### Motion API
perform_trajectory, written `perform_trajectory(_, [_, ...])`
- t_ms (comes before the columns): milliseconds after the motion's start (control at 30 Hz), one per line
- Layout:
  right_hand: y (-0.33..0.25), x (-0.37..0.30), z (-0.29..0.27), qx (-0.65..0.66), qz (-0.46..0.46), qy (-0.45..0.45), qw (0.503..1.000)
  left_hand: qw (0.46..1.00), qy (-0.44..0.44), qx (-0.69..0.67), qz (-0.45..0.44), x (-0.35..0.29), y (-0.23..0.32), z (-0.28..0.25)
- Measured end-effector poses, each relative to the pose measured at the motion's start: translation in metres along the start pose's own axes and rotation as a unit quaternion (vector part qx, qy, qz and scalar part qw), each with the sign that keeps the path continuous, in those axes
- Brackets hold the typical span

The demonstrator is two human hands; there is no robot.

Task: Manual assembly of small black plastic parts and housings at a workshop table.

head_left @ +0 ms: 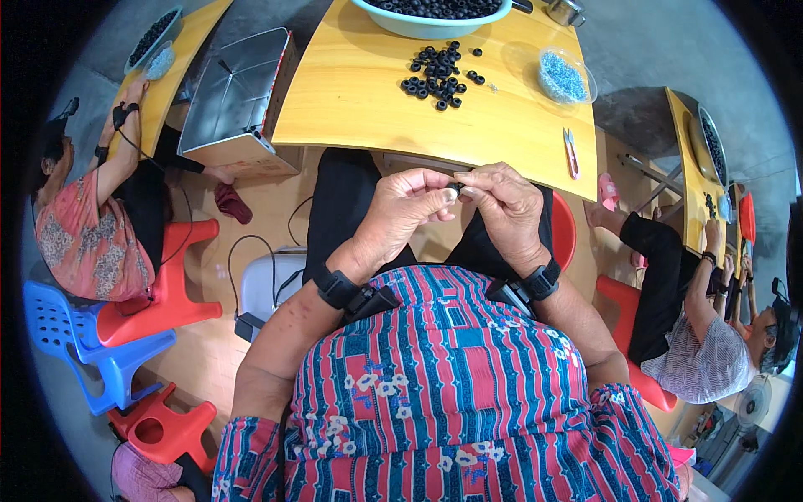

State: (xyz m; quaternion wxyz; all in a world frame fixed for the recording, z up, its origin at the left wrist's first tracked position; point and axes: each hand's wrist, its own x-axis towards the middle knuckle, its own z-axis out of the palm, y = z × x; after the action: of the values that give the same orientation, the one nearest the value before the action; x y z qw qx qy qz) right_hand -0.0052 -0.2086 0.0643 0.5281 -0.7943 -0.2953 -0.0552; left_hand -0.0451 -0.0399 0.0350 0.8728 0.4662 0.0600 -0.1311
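Note:
My left hand (411, 201) is above my lap, just off the table's near edge, pinching a small black ring (455, 187) between thumb and fingertips. Close against it, my right hand (505, 205) has thumb and forefinger pressed together at the ring; whatever lies between them is too small to make out. On the yellow table (360, 100) lies a loose pile of similar black rings (437, 77). To its right stands a clear round tub of small light-blue pieces (562, 77). A pair of thread snips (571, 153) rests near the table's right edge.
A pale green basin (435, 28) full of black rings stands at the far edge, a metal cup (565, 12) beside it. An open lined cardboard box (234, 92) is left of the table. Other people sit at tables on both sides; red stools (159, 284) stand around.

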Motion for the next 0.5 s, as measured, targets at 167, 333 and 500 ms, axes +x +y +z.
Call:
perform_trajectory(167, [-0.0009,-0.0004,0.0028,-0.050,-0.042,0.015,0.998,0.999,0.012,0.012,0.033,0.0026,0.0002,0.0034])
perform_trajectory(333, [-0.0014,-0.0029,0.0026,0.125,0.097,0.006,0.987,0.999,0.011,0.039,0.036,0.0028,-0.0002,0.0016])
perform_trajectory(500, [0.0052,-0.0044,-0.0007,0.227,0.171,-0.018,0.959,0.996,0.006,0.073,0.051,0.0012,-0.0006,0.0000])
